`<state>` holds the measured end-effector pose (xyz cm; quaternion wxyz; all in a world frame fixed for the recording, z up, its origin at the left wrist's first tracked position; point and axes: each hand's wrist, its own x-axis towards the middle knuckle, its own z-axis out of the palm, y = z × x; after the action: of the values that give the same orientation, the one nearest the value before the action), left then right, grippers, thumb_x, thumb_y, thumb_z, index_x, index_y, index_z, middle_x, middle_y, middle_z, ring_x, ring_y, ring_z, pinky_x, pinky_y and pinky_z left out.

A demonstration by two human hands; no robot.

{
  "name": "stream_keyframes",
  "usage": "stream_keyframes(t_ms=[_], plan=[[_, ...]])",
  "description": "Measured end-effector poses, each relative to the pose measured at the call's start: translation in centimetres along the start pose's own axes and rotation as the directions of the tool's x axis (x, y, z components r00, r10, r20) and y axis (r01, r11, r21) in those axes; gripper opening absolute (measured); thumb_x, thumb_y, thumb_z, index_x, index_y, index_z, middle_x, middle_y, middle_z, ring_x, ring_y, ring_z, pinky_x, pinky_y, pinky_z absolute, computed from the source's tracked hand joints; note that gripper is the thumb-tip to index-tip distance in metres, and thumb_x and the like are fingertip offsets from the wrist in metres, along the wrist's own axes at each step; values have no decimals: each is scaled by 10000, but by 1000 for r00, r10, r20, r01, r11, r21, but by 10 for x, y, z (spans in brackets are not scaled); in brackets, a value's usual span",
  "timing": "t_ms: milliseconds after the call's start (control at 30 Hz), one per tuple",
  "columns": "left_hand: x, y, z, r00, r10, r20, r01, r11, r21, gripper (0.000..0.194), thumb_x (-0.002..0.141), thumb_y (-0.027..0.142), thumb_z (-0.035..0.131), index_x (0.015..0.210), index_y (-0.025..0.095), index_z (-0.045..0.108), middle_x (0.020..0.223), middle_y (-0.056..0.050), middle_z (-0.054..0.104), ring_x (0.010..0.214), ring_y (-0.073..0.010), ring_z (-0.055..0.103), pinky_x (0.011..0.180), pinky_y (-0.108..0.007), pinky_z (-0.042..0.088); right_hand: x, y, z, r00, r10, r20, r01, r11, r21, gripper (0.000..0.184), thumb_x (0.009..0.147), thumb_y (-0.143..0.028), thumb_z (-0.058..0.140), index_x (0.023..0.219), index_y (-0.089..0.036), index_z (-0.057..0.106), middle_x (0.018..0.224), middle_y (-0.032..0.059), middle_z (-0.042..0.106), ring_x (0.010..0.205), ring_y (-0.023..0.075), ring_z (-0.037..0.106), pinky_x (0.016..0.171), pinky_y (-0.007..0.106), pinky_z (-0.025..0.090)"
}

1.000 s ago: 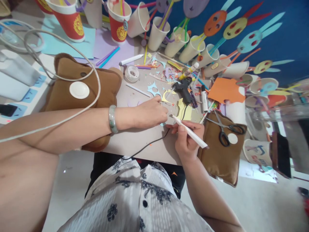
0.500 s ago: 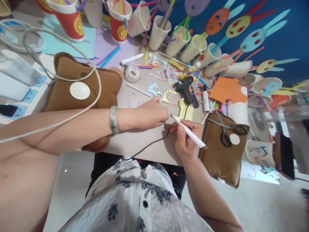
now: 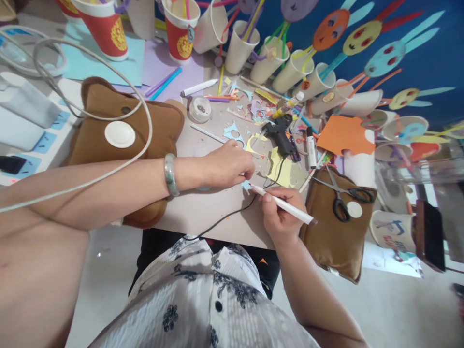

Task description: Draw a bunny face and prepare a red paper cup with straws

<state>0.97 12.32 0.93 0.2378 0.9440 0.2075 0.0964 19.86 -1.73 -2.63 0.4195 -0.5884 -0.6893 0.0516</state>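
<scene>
My right hand (image 3: 281,215) grips a white felt-tip pen (image 3: 286,207) with a dark rear end. Its tip points left, right beside a small light-blue paper piece (image 3: 246,185). Over that piece, the curled fingers of my left hand (image 3: 230,164) are closed at its upper left edge; the fingertips are partly hidden. A black cord (image 3: 224,216) runs across the table below both hands. Beyond them lie a yellow paper sheet with cut edges (image 3: 280,169) and a black glue gun (image 3: 281,135).
Brown cushions (image 3: 126,113) lie left and right, black-handled scissors (image 3: 340,195) on the right one. Paper scraps, tape (image 3: 200,109) and an orange sheet (image 3: 346,135) lie behind. Paper cups (image 3: 242,46) with rabbit-faced figures line the back. A white cable (image 3: 149,121) loops over the left side.
The pen tip has moved down and left to the blue piece. My left hand has shifted slightly left, and more of the blue piece shows.
</scene>
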Motion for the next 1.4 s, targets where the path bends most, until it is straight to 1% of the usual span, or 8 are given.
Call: stream_keyframes(t_ms=[167, 300, 467, 700, 967, 1133, 1233, 1400], plan=[[0, -1, 3, 1000, 13, 26, -13, 1000, -21, 207, 845, 146, 576, 810, 215, 768, 828, -39, 703, 795, -174, 568, 864, -386, 311, 4, -5, 1, 999, 3, 32, -3, 1000, -8, 51, 907, -242, 657, 951, -229, 636, 804, 13, 713, 687, 165, 681, 616, 290, 534], [-1, -1, 3, 999, 30, 34, -29, 999, -13, 226, 843, 138, 554, 813, 212, 766, 812, -44, 688, 789, -172, 551, 851, -385, 307, 6, -8, 1, 999, 6, 51, -5, 1000, -23, 39, 909, -256, 652, 927, -225, 637, 778, 8, 710, 659, 161, 667, 597, 285, 516], [-1, 1, 0, 996, -2, 90, 2, 1000, -1, 266, 839, 117, 527, 854, 210, 776, 832, -57, 685, 803, -178, 556, 871, -403, 308, 9, -11, 2, 998, -12, 63, 15, 998, -58, 39, 914, -263, 643, 910, -225, 642, 746, 0, 704, 633, 159, 660, 574, 285, 501], [-1, -1, 2, 998, 8, 62, -7, 1000, -19, 281, 832, 112, 514, 851, 210, 776, 818, -54, 693, 776, -167, 552, 875, -393, 323, 10, -11, 4, 996, -2, 87, 7, 998, -55, 59, 922, -284, 642, 909, -227, 643, 708, -7, 694, 594, 157, 650, 564, 287, 494], [0, 1, 0, 994, -35, 99, 39, 998, -42, 304, 829, 87, 515, 874, 216, 786, 873, -60, 719, 803, -180, 577, 918, -409, 334, 11, -12, 4, 995, 10, 100, -3, 997, -78, 109, 931, -324, 632, 890, -224, 650, 705, 1, 695, 591, 159, 643, 559, 287, 489], [-1, 1, 2, 997, -13, 71, 16, 999, -45, 299, 830, 80, 513, 861, 218, 776, 853, -50, 717, 790, -169, 568, 911, -404, 337, 11, -12, 5, 993, 42, 109, -30, 994, -107, 168, 938, -376, 615, 875, -226, 658, 703, 16, 705, 601, 174, 659, 551, 301, 505], [-1, 2, 0, 995, -30, 94, 34, 998, -43, 300, 836, 77, 512, 871, 215, 776, 862, -53, 715, 785, -168, 564, 917, -407, 329, 11, -12, 5, 992, 44, 122, -28, 991, -133, 183, 943, -393, 603, 877, -229, 653, 707, 19, 709, 607, 177, 664, 552, 304, 509], [-1, 5, -3, 991, -49, 123, 53, 998, -29, 312, 824, 64, 502, 866, 203, 778, 871, -67, 713, 778, -174, 553, 910, -409, 318, 11, -13, 4, 989, 55, 137, -42, 994, -99, 170, 946, -383, 598, 876, -232, 631, 677, 0, 691, 571, 161, 642, 538, 294, 491]])
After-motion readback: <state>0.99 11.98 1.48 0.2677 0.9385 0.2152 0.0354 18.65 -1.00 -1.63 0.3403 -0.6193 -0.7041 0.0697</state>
